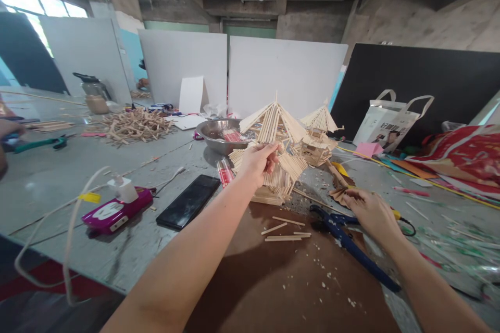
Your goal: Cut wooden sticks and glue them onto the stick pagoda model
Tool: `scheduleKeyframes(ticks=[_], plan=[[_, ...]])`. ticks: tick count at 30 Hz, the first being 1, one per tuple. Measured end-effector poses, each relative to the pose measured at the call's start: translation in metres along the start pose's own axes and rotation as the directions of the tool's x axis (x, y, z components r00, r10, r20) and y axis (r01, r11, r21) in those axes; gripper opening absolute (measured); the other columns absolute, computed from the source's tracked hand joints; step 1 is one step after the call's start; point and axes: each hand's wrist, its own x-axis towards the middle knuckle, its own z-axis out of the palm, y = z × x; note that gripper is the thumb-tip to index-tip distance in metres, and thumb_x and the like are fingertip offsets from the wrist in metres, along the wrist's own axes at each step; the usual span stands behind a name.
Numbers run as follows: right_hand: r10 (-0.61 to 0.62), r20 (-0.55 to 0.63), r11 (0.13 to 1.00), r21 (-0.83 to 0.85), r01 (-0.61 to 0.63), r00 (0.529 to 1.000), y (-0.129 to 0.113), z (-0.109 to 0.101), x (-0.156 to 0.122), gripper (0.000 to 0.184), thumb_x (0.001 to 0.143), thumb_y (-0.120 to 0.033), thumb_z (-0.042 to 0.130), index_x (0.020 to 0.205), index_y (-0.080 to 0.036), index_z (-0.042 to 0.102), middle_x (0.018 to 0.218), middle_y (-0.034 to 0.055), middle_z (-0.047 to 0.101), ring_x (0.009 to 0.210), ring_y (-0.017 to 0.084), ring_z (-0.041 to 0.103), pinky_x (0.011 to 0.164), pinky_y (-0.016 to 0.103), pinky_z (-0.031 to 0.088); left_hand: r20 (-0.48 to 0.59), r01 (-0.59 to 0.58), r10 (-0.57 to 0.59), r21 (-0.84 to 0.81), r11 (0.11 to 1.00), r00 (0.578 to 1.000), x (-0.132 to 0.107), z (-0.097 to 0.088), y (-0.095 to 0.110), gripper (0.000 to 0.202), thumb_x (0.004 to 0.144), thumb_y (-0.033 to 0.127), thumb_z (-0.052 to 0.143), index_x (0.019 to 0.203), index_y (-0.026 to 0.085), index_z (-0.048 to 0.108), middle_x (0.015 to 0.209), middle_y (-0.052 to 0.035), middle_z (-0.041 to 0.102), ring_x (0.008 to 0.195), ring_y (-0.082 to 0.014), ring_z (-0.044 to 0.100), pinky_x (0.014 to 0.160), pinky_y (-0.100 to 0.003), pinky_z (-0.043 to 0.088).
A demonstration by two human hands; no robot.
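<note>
Fingers of the left hand grip the model straight ahead. The right hand rests curled over the cutters, grip unclear, their handles slanting back toward the right arm.

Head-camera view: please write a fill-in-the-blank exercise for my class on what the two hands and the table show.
1. The left hand grips a model house built of thin wooden ____.
2. The right hand lies by a tool with ____ handles.
3. A black phone lies on the table to the ____ of the model house.
4. Behind the model house stands a round ____ bowl.

Missing words: sticks; blue; left; metal.
</note>
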Motion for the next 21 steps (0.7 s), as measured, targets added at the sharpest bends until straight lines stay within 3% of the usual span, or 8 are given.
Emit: scheduleKeyframes(ticks=[13, 21], plan=[[0.002, 0.005, 1.000, 0.002, -0.002, 1.000, 0.0010, 0.0025, 0.0002, 0.034, 0.075, -0.041, 0.037, 0.083, -0.021, 0.063, 0.087, 0.0063, 0.066, 0.083, 0.024, 0.059, 0.069, 0.033, 0.042, -0.034, -0.016, 0.015, -0.007, 1.000, 0.999, -0.0003, 0.0017, -0.0009, 0.019, 0.065, 0.031, 0.060, 0.063, 0.012, 0.059, 0.040, 0.0038, 0.046, 0.028, -0.0018, 0.032, 0.032, -0.020, 0.016], [-0.055, -0.072, 0.998, 0.023, 0.057, 0.996, 0.0020, 0.0049, 0.0014, 0.034, 0.075, -0.040, 0.038, 0.087, -0.019, 0.062, 0.087, 0.0076, 0.066, 0.080, 0.023, 0.059, 0.069, 0.034, 0.042, -0.025, -0.046, 0.046, -0.020, 0.999, 0.999, 0.0010, 0.0016, -0.0031, 0.019, 0.064, 0.031, 0.060, 0.062, 0.012, 0.059, 0.040, 0.0039, 0.046, 0.027, -0.0014, 0.031, 0.032, -0.020, 0.016]])
